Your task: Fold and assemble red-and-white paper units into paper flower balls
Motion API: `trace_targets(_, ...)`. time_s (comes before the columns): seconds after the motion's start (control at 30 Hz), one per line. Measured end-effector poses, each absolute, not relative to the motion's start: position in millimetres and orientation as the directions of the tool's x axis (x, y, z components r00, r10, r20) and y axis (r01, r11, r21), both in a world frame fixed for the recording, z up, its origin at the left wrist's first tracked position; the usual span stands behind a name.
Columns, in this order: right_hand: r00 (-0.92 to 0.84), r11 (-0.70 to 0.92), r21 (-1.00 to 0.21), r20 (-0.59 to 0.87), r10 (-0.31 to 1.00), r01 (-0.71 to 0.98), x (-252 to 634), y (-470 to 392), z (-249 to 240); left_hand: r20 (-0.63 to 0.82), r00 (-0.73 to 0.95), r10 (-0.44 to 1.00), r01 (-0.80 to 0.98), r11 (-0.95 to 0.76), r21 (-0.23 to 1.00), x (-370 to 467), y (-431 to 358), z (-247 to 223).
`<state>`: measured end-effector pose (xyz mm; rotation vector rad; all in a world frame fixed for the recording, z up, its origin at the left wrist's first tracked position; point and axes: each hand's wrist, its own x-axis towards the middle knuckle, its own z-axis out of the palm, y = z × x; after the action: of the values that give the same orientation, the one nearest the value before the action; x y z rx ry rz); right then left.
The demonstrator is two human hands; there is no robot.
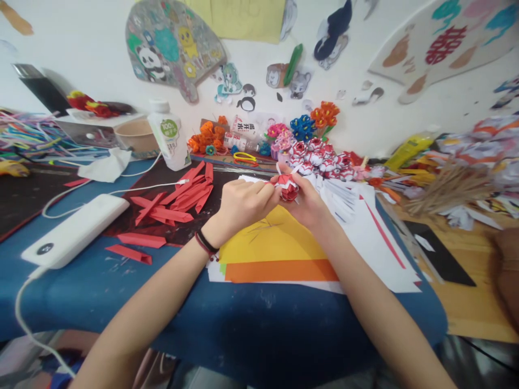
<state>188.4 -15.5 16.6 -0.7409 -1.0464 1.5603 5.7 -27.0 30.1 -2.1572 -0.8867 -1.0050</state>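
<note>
- Centrally, between the fingers of your two raised hands, is a red-and-white paper flower, small and round, with layered folds.
- Your right hand has its thumb and fingers clamped around the flower.
- Your left hand meets the flower's left side, its fingers curled together; whether they pinch a piece of it, you cannot tell from this view. A dark bracelet circles that wrist.
- Below your fingers lie yellow paper and, along its near edge, orange paper, both on top of white sheets.
- Left of your left fingers, red folded strips lie in a loose pile, mostly on a dark mat; two lie nearer you.
- Farther left sits a white power bank with a cable; beyond the strips, a white bottle stands upright.
- Just past your right fingers is a cluster of finished-looking red-and-white flowers, with blue flowers and orange flowers behind.
- To the right of your right fingers, white paper strips fan out.
</note>
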Motion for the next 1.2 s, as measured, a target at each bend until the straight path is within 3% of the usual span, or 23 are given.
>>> trace_targets(0.1, -0.221, -0.058, -0.891, 0.049, 0.974, -0.451, 189, -15, 19, 0.835, 0.405, 0.373, 0.752, -0.655, -0.072, 2, -24, 32)
trace_targets(0.23, -0.211, -0.116, -0.873, -0.016, 0.977, -0.474, 193, -11, 24, 0.789, 0.398, 0.467, 0.576, -0.797, 0.181, -1, -22, 37)
trace_targets(0.4, -0.24, -0.214, -0.881, -0.119, 0.963, -0.421, 200, -5, 22, 0.694, 0.525, 0.493, 0.459, -0.85, 0.256, 1, -22, 39)
trace_targets(0.5, -0.214, -0.185, -0.907, -0.109, 0.971, -0.379, 207, -1, 16, 0.711, 0.473, 0.52, 0.471, -0.831, 0.295, 3, -20, 36)
trace_targets(0.6, -0.177, -0.104, -0.942, -0.048, 0.983, -0.318, 213, 3, 8, 0.75, 0.322, 0.577, 0.526, -0.768, 0.365, 5, -18, 34)
trace_targets(0.67, -0.114, -0.026, -0.98, -0.003, 0.993, -0.197, 215, 5, 4, 0.753, 0.221, 0.619, 0.549, -0.717, 0.428, 6, -16, 33)
trace_targets(0.73, 0.02, 0.137, -0.99, 0.136, 0.99, -0.038, 213, 5, 3, 0.735, 0.155, 0.66, 0.56, -0.672, 0.485, 6, -14, 33)
trace_targets(0.8, 0.096, 0.357, -0.927, 0.368, 0.925, 0.116, 210, 2, 5, 0.7, 0.132, 0.702, 0.566, -0.633, 0.528, 6, -12, 31)
trace_targets(0.9, -0.049, 0.595, -0.74, 0.613, 0.789, 0.314, 206, -5, 11, 0.643, 0.142, 0.753, 0.556, -0.598, 0.577, 5, -8, 27)
trace_targets(1.0, -0.322, 0.693, -0.548, 0.625, 0.712, 0.469, 204, -8, 11, 0.592, 0.2, 0.781, 0.485, -0.604, 0.632, 5, -5, 24)
trace_targets(1.2, -0.329, 0.657, -0.605, 0.571, 0.752, 0.451, 203, -4, 1, 0.475, 0.352, 0.807, 0.348, -0.584, 0.734, 5, -3, 25)
